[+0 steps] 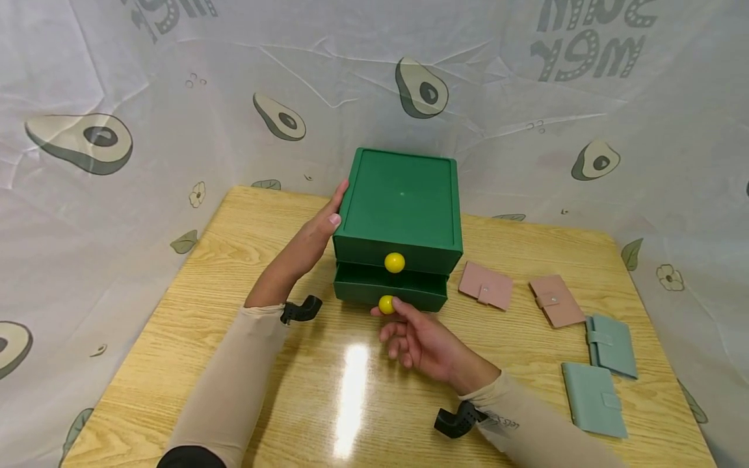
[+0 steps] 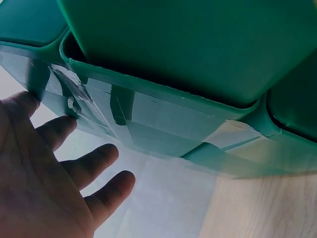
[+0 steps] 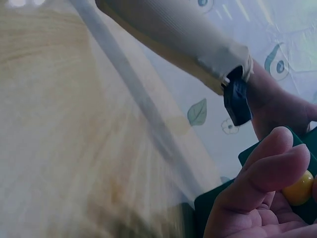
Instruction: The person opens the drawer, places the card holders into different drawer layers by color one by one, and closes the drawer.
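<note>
A green two-drawer box [image 1: 404, 198] stands on the table, each drawer front bearing a round yellow knob. The upper drawer, with its knob [image 1: 394, 262], is closed; the lower drawer [image 1: 355, 292] sticks out partway, and the part of its inside that shows is dark green. My right hand [image 1: 424, 344] pinches the lower yellow knob [image 1: 386, 305] between thumb and index finger, the other fingers loosely bent below. Against the box's left side rests my left hand [image 1: 310, 244], fingers extended. In the left wrist view its spread fingers [image 2: 91, 166] lie along the box's taped side.
Right of the box lie two pink snap wallets [image 1: 490, 284] [image 1: 563, 311] and two pale green ones [image 1: 617, 348] [image 1: 592, 398]. A white curtain [image 1: 491, 156] printed with avocados hangs behind and around the wooden table [image 1: 193, 312].
</note>
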A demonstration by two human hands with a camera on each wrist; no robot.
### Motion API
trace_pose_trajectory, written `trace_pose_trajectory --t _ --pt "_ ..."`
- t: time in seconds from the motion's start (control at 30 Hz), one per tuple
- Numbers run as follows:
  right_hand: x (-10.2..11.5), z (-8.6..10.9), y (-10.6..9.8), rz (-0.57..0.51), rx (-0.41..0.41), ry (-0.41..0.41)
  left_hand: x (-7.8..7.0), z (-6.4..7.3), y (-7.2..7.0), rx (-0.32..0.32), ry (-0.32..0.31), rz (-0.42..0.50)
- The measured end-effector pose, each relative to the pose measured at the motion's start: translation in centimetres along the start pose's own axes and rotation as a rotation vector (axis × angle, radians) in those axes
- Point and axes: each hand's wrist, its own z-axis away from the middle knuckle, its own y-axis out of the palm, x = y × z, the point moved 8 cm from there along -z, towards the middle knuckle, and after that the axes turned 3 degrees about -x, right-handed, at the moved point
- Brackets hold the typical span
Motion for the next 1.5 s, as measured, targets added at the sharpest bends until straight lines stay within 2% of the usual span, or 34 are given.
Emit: trace_pose_trajectory --t 0.37,0.67,0.97,1.37,1.5 --pt "-2.7 2.5 1.2 0.0 0.044 0.064 0.1 0.1 0.0 -0.012 -0.014 -0.005" --pt "-4.3 3.9 1.9 0.018 0.059 0.079 0.0 0.2 0.3 -0.003 0.0 0.015" --pt "-5.8 5.5 2.8 0.028 0.11 0.092 0.1 0.3 0.2 0.004 0.003 0.017" --pt "-7.1 5.9 2.8 0.027 0.127 0.096 0.4 0.3 0.2 -0.001 0.011 0.031" --pt "-7.4 6.1 2.3 0.078 0.131 0.113 0.5 0.3 0.2 -0.005 0.004 0.027"
